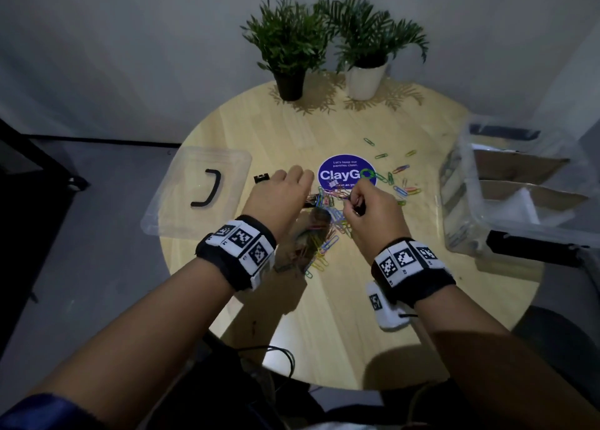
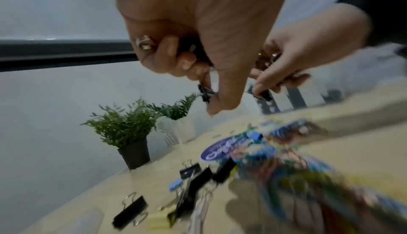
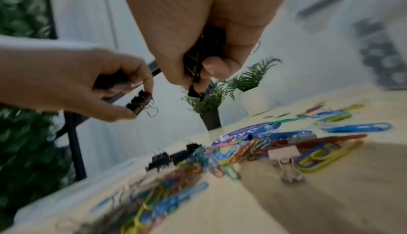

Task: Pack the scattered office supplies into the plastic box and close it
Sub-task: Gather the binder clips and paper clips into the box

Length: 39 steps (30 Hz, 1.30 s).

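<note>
Both hands (image 1: 282, 196) (image 1: 373, 212) apparently grip black binder clips (image 3: 141, 104) above paper clips (image 1: 324, 244).

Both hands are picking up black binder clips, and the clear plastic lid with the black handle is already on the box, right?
Not quite. The clear plastic lid with the black handle lies flat on the round wooden table, far from the clear plastic box, as the head view shows. The left hand and right hand do hold black binder clips.
</note>
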### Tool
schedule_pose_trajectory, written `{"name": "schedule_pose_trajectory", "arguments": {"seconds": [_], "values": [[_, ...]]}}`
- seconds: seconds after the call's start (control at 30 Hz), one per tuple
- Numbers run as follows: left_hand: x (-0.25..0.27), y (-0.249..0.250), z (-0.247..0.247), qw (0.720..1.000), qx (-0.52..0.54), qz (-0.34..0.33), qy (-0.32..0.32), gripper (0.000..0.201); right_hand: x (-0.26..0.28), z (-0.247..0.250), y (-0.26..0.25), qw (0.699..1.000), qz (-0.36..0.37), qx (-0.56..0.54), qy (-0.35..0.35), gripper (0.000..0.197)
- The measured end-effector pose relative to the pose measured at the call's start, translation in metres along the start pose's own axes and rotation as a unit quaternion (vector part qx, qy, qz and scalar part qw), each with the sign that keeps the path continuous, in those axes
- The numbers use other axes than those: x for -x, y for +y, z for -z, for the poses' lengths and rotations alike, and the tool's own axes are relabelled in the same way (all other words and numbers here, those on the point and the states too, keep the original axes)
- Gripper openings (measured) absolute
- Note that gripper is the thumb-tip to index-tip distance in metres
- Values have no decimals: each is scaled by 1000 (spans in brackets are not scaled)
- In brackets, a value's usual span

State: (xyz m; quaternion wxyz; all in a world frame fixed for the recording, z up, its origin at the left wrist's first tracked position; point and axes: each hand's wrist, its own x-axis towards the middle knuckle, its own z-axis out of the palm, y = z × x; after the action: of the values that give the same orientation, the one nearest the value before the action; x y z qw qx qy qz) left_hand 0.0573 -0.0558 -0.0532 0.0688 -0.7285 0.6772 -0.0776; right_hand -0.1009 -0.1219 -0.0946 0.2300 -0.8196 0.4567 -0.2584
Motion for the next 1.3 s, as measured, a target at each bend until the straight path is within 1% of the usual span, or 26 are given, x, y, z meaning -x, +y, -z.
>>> {"name": "schedule_pose_trajectory", "arguments": {"seconds": [0.03, 0.07, 0.1, 0.17, 0.2, 0.23, 0.27, 0.33, 0.4, 0.47, 0.5, 0.53, 0.57, 0.6, 0.63, 0.67, 0.73, 0.77, 0.8, 0.83, 0.9, 0.97, 1.07, 1.13, 1.23, 1.3], "values": [[-3, 0, 5, 999, 31, 16, -17, 40, 0, 6, 3, 1000, -16, -9, 8, 21], [-6, 4, 8, 998, 55, 27, -31, 38, 0, 11, 6, 1000, -27, -7, 1, 21], [-8, 9, 9, 996, 69, 26, -48, 35, 1, 17, 10, 999, -35, 1, -15, 21], [-9, 27, 5, 991, 45, -37, -117, 29, 4, 26, 16, 997, -47, 29, -58, 22], [-7, 35, 3, 985, 27, -61, -158, 30, 7, 30, 19, 995, -51, 36, -74, 22], [-8, 38, 1, 982, 29, -63, -176, 32, 11, 35, 22, 995, -54, 33, -78, 23], [-10, 39, 3, 981, 66, -42, -175, 34, 15, 41, 23, 996, -56, 24, -68, 23], [-15, 39, 9, 974, 171, 6, -150, 38, 23, 57, 21, 999, -49, -8, -17, 21], [-16, 46, 14, 961, 242, 15, -131, 42, 27, 80, 18, 995, -40, -55, 68, 20], [-15, 60, 18, 958, 257, 2, -127, 44, 27, 110, 19, 983, -25, -75, 168, 20], [-14, 69, 21, 958, 258, -7, -125, 43, 26, 126, 22, 975, -27, -64, 212, 20], [-14, 76, 22, 957, 262, -17, -124, 41, 25, 140, 30, 968, -42, -41, 243, 19], [-14, 83, 23, 955, 269, -25, -124, 39, 24, 151, 39, 965, -71, -14, 252, 19], [-15, 90, 24, 953, 275, -32, -120, 36, 21, 159, 52, 966, -107, 18, 236, 21], [-15, 96, 25, 951, 284, -38, -116, 34, 19, 163, 64, 969, -142, 60, 195, 24], [-15, 103, 26, 948, 296, -42, -112, 32, 16, 164, 73, 971, -163, 109, 138, 28], [-13, 115, 28, 940, 318, -45, -113, 30, 11, 163, 81, 967, -181, 175, 34, 34], [-12, 121, 30, 937, 325, -48, -116, 30, 9, 163, 80, 967, -178, 185, 7, 33], [-11, 125, 32, 935, 331, -52, -118, 30, 6, 163, 79, 968, -167, 186, -6, 32], [-11, 129, 33, 933, 336, -54, -117, 31, 4, 162, 75, 971, -151, 186, -8, 31], [-11, 135, 36, 932, 340, -57, -112, 32, 1, 161, 69, 975, -126, 183, 9, 33], [-11, 138, 40, 931, 346, -55, -107, 34, 1, 155, 70, 979, -125, 161, 31, 36], [-14, 141, 49, 926, 361, -57, -96, 35, 7, 141, 78, 982, -136, 132, 19, 37], [-17, 145, 57, 923, 371, -60, -83, 35, 13, 138, 83, 985, -124, 119, 20, 34], [-27, 151, 70, 920, 379, -65, -71, 36, 18, 141, 87, 989, -92, 112, 39, 23], [-37, 155, 78, 919, 383, -64, -62, 34, 20, 147, 87, 990, -79, 117, 30, 16]]}}
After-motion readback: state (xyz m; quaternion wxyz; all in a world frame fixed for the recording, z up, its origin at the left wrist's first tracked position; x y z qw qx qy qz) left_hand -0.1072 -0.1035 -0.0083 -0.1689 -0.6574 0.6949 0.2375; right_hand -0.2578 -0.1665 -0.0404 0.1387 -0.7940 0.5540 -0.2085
